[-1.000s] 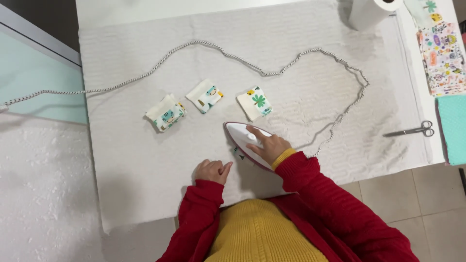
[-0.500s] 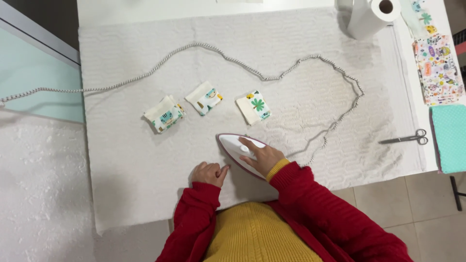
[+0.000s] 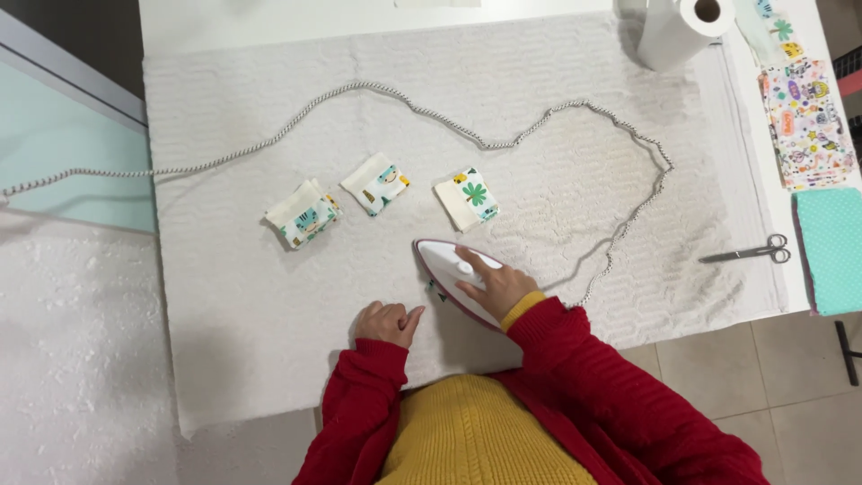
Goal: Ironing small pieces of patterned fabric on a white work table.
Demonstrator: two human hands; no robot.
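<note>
Head view: right hand [image 3: 496, 286] clamped on iron [image 3: 449, 269] over white padded cloth [image 3: 269, 341].

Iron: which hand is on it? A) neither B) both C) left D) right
D: the right hand grips the top of the iron, while the left hand rests apart from it on the white ironing cloth.

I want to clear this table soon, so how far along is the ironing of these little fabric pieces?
Three folded printed squares lie in a row on the white towel, which look pressed. In hand: the right hand holds the iron flat on a piece that barely shows beneath it, with the left hand resting beside it. A stack of printed fabric at the right edge may remain.
</note>
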